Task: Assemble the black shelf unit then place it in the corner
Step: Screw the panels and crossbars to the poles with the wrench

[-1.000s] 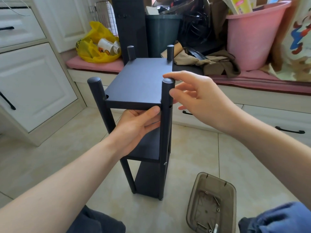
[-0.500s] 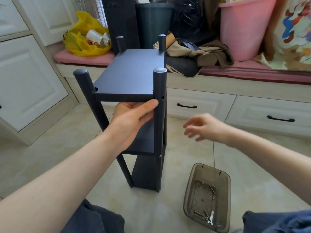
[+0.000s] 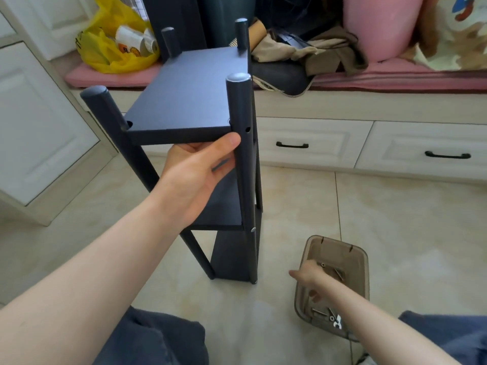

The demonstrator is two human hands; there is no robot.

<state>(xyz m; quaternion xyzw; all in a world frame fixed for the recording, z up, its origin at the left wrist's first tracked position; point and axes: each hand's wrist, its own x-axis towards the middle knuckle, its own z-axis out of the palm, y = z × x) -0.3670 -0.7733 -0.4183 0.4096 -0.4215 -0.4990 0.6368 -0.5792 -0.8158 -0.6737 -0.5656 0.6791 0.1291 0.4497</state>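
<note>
The black shelf unit [image 3: 189,90] stands upright on the tiled floor, with three boards between four round posts. My left hand [image 3: 195,175] reaches under the top board; its thumb lies along the board's front edge against the near right post, and its fingers are mostly hidden below. My right hand [image 3: 309,279] is low over a brown translucent tray [image 3: 361,259] to the right of the unit. It is blurred, and I see nothing held in it. Loose screws [image 3: 329,316] lie in the tray's near end.
A window bench with a pink cushion [image 3: 395,77] and drawers [image 3: 292,146] runs behind the unit. On the bench are a yellow bag [image 3: 105,48], a pink tub [image 3: 379,25] and clothes [image 3: 329,54]. White cabinet doors [image 3: 34,122] stand at the left. My knees are at the bottom edge.
My right hand left the top of the near right post and dropped down to the tray of screws. My left hand stayed under the top board. The view has tilted downward.
</note>
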